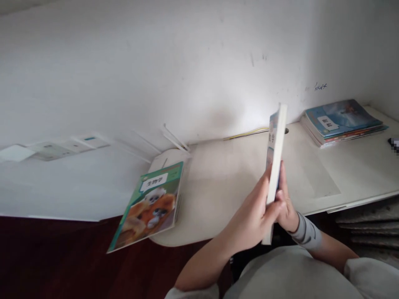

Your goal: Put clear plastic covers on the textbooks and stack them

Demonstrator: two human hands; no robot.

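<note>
A textbook (277,166) stands upright between my hands over the desk, its pale page edge turned toward me and a bluish printed cover on its left side. My left hand (257,214) grips it from the left, with the thumb across the near edge. From the other side, my right hand (286,209) is closed against the back cover, with some fingers hidden; a grey band circles that wrist. To the left, a green textbook with orange-and-white monkeys on its cover (152,205) lies on other books, jutting past the desk's edge.
A stack of books with a blue cover on top (346,120) lies on the white desk (218,178) at the right, near the wall. A yellow cable (249,133) runs along the desk's back. Thin white rods (174,139) stand behind the green textbook. Dark floor (56,257) shows at lower left.
</note>
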